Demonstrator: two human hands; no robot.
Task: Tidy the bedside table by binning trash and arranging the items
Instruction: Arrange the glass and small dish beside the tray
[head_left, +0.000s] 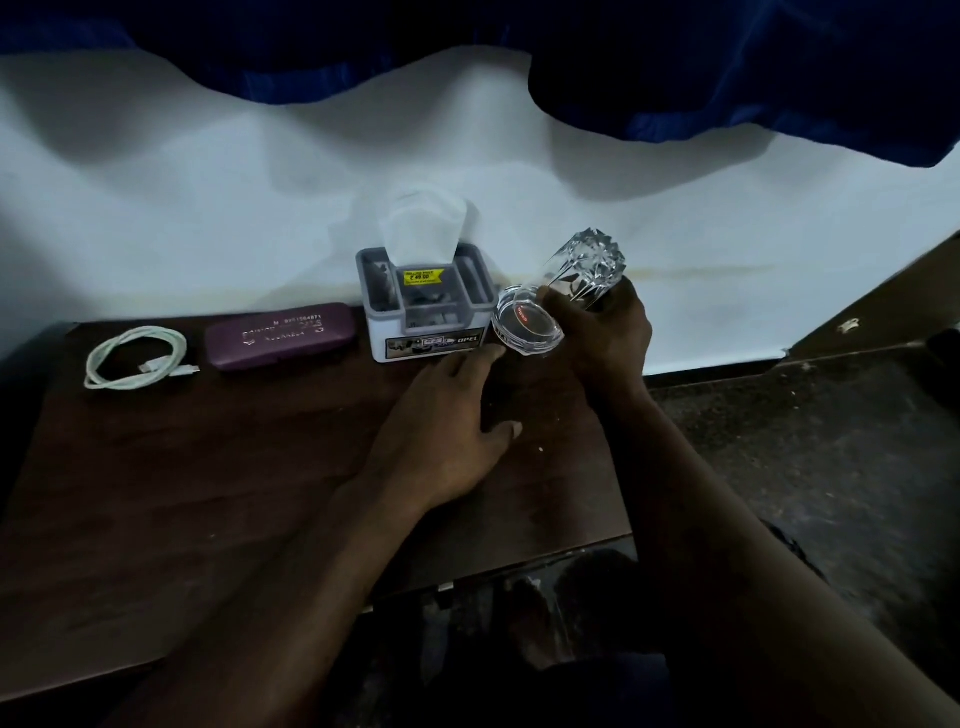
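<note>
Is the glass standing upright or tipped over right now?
Tipped: the right hand holds the glass slanted, rim facing the camera, faceted base raised behind.

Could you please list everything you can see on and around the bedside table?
charging cable: one, white, coiled, far left
spectacle case: one, purple, right of the cable
tissue box: one, grey and white, right of the case, white tissue sticking up
glass tumbler: one, clear, tilted, right of the box
round glass dish: one, clear with red mark, below the tumbler
table: one, dark wood
sheet: one, white, behind the table
blanket: one, dark blue, top
left hand: fingers straight, on the table
right hand: grips the tumbler
</note>
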